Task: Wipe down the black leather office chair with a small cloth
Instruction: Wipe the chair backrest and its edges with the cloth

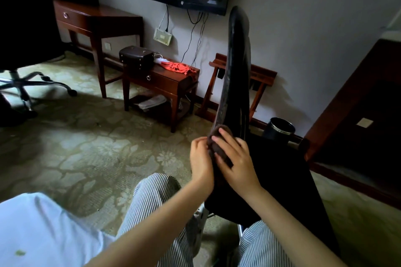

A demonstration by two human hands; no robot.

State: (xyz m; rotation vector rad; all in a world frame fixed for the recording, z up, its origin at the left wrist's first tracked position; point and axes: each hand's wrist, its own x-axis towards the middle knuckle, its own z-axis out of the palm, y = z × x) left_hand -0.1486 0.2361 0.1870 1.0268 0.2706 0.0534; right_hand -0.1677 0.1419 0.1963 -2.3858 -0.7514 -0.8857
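Left hand [200, 160] pinches, right hand [238, 162] presses cloth [217, 146] against chair [237, 60] edge.

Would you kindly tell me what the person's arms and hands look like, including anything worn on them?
The left forearm and right forearm are bare, with no sleeve in view. The left hand and right hand carry no glove, ring, watch or bracelet that I can see. Striped trousers cover the legs.

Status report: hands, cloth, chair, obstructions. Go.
Left hand pinches the cloth at the chair backrest's edge. Right hand presses the cloth flat, fingers spread. Black bin behind the chair, apart from both hands.
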